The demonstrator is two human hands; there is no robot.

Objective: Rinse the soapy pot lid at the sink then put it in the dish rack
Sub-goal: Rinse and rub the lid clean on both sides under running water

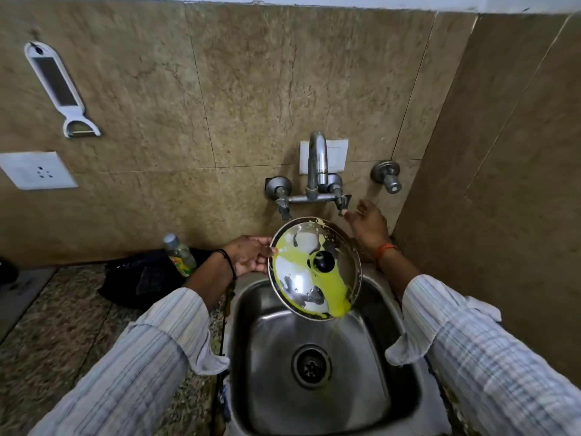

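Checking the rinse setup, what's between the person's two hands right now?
In the head view, the soapy pot lid lies between them: the left hand grips its rim over the sink, while the right hand reaches the right tap handle.

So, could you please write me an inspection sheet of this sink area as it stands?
Surface: steel sink, basin holds no dishes; speckled stone counter to its left.
Job's things: pot lid tilted over the sink, yellow-green soap running off its lower edge; dish rack not seen.
Clutter: plastic bottle and black bag on the counter.
Grippers: left hand grips the lid's rim; right hand at the right tap handle.
Cables: nothing seen.
Surroundings: tiled wall, tap with no water seen, peeler-grater hanging, socket.
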